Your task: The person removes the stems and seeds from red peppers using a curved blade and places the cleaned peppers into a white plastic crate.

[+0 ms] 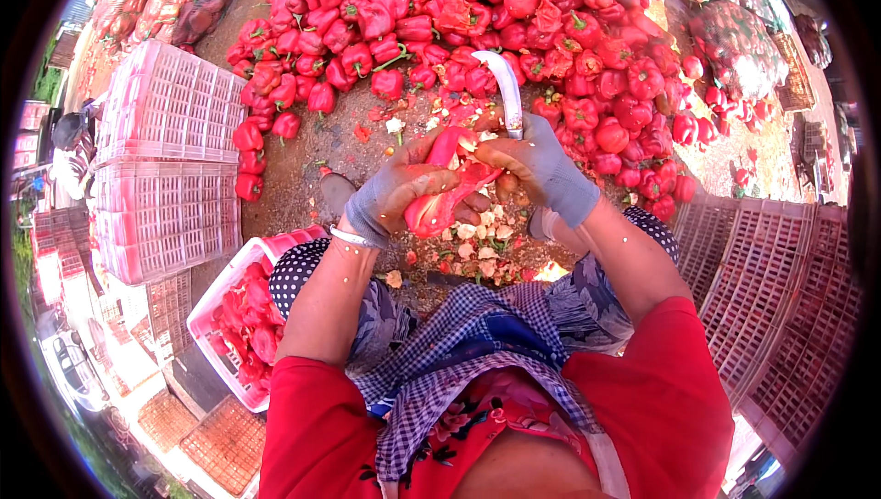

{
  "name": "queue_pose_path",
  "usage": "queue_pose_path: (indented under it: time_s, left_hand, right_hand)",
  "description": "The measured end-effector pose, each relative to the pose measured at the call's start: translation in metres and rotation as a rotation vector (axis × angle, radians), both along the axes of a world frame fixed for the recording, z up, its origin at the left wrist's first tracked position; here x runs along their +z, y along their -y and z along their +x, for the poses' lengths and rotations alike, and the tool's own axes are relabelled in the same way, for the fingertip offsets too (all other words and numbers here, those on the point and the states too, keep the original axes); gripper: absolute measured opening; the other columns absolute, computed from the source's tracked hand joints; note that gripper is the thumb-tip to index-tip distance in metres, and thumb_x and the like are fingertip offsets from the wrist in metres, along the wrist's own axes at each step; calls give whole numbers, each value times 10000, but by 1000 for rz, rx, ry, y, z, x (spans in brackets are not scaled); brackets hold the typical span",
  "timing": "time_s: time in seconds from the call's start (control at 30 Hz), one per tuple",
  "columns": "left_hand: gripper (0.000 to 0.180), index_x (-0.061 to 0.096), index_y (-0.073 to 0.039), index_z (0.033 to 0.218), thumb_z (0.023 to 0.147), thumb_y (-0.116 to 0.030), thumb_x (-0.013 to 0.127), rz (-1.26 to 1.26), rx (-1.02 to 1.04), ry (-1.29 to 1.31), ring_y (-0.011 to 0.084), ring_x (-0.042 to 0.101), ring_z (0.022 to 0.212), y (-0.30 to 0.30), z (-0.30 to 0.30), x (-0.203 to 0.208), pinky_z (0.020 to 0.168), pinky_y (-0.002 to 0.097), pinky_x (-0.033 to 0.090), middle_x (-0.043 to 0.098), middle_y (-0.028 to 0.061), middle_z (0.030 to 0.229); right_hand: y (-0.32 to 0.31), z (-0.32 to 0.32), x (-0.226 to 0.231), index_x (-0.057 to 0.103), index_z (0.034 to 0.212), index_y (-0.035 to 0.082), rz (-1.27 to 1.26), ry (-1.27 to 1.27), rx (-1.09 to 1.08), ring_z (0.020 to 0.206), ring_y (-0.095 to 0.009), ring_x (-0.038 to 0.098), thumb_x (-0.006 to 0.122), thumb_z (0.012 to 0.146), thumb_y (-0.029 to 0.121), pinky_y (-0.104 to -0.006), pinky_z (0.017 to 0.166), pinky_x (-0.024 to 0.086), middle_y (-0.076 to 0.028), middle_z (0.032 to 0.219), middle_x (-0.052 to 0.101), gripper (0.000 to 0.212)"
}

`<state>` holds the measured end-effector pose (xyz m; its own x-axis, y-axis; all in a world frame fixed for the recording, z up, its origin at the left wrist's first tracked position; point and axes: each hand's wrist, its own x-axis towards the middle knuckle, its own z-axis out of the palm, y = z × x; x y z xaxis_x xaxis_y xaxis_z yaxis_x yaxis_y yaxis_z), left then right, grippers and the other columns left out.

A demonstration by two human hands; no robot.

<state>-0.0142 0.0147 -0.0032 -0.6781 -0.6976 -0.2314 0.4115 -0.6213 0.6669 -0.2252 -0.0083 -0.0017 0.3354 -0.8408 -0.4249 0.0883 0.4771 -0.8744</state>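
Note:
A split red bell pepper (433, 211) is held in front of me, torn open, with pale core showing between its halves. My left hand (390, 189), in a grey work glove with a stained palm side, is closed around the pepper's left part. My right hand (549, 167), gloved the same way, grips a curved knife (507, 86) whose blade points away from me and hooks left at the tip. Fingers of that hand also press on the pepper's right edge; the knife's handle is hidden in the glove. Below both hands, pale pepper cores (486, 244) and scraps lie on the ground.
A large heap of whole red peppers (385, 17) spreads across the far side. At my left knee stands a pink crate (204, 329) of opened peppers. Stacked crates rise at left (170, 210) and right (762, 288). Filled mesh sacks (739, 44) lie far right, others far left.

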Motion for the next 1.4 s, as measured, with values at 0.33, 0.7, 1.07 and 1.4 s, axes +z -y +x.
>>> queue_pose_path:
  time_s: [0.33,0.7,1.07,1.4]
  left_hand:
    - [572,331,-17,1396,924,-187,607,149,155,47,372,674,937,-2,8,-18,769,456,596,594,219,1174]
    - [488,424,-22,1313,974,-354,538,31,187,77,338,666,937,-5,7,-30,759,435,594,599,196,1169]
    - [411,410,-18,1299,969,-207,567,-170,619,764,269,686,786,-32,89,34,586,371,595,622,149,1014]
    - [481,546,86,1219,896,-244,680,-334,668,2037,214,586,1059,-163,284,68,870,326,480,620,183,1168]
  right_hand:
    - [21,-7,-25,618,1183,48,-860,-689,16,732,-281,663,714,831,271,-362,606,492,-172,830,657,428]
    - [-3,15,-9,648,1053,54,-1022,-900,351,871,-329,647,667,837,383,-430,715,515,-161,896,664,394]
    - [7,6,-16,647,1021,46,-481,-655,203,877,-343,660,585,849,345,-438,757,502,-199,920,669,351]
    - [10,-21,-87,658,1100,129,-282,-809,228,979,-330,655,549,834,314,-435,849,492,-173,1025,682,342]
